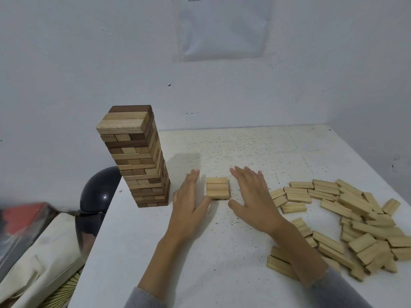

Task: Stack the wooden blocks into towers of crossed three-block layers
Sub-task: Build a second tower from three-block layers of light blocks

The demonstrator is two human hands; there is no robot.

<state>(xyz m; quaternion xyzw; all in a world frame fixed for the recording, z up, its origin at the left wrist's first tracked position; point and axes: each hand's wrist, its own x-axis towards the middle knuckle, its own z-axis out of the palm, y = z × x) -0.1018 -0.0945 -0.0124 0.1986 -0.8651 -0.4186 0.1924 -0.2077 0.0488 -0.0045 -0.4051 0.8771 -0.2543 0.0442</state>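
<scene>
Three pale blocks (217, 189) lie side-by-side.

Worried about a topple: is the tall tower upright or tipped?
Upright. The tall tower stands straight on the table, its base flat and its top layer complete.

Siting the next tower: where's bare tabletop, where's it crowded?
Bare: white speckled table behind the pale three-block wooden layer, to the wall; also between left forearm and right forearm. Crowded: right side, heap of loose pale wooden blocks.
</scene>
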